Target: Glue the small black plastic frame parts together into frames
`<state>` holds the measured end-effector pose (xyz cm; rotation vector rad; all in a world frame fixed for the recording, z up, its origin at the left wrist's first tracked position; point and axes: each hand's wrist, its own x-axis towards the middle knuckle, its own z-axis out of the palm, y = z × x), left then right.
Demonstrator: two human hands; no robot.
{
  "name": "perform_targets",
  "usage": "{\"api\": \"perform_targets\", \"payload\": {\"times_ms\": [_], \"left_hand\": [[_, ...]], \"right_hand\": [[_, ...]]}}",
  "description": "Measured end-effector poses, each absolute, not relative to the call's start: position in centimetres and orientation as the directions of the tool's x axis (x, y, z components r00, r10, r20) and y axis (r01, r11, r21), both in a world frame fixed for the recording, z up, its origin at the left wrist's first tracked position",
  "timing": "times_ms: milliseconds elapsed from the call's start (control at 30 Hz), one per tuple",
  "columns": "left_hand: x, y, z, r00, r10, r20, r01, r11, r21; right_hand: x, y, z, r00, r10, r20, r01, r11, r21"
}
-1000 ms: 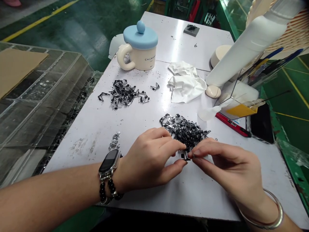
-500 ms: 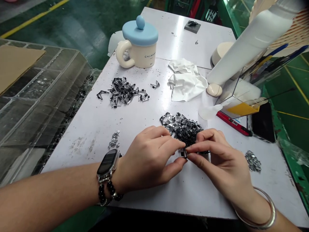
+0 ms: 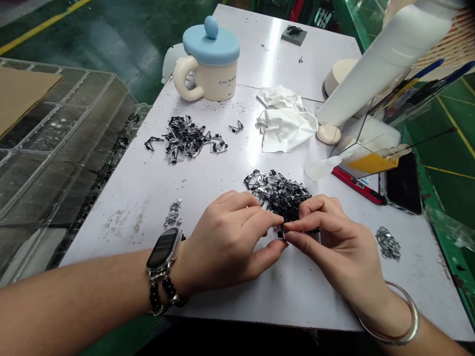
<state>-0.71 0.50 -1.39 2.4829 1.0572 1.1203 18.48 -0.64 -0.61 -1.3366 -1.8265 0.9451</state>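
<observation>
Between my two hands is a small black-and-metal part (image 3: pixel 281 233), mostly covered by fingertips. My left hand (image 3: pixel 233 242), with a watch and beads at the wrist, pinches it between thumb and forefinger. From the other side my right hand (image 3: pixel 334 242) closes thumb and forefinger on the same part; anything smaller in that pinch is hidden. Just behind the fingers lies a dense pile of black-and-metal parts (image 3: pixel 278 190). A looser pile of like parts (image 3: pixel 185 138) sits farther left. Tiny metal pieces lie left (image 3: pixel 173 212) and right (image 3: pixel 388 243) of my hands.
On the white table (image 3: pixel 208 178) stand a cream mug (image 3: pixel 218 81) with a blue lid and a white bottle (image 3: pixel 382 64). White cloths (image 3: pixel 285 128) lie mid-table. At right are a clear pen holder (image 3: pixel 374 143) and a red-edged phone-like device (image 3: pixel 403 188). Plastic trays (image 3: pixel 74 128) are at left.
The view has shifted slightly, so the table things sit a little higher and farther left. Both hands keep their pinch on the small part with hardly any movement.
</observation>
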Motion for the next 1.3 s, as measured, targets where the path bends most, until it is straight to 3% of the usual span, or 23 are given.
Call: {"api": "perform_targets", "payload": {"times_ms": [967,1300], "left_hand": [[-0.69,0.58,-1.15,0.471,0.681,0.561,0.489,-0.731,0.476],[-0.81,0.54,-1.2,0.459,0.734,0.501,0.438,-0.678,0.591]], "right_hand": [[18.76,-0.39,-0.29,-0.281,0.959,-0.033,0.425,0.094,-0.9],[18.94,-0.36,0.11,-0.304,0.95,-0.068,0.443,0.078,-0.893]]}}
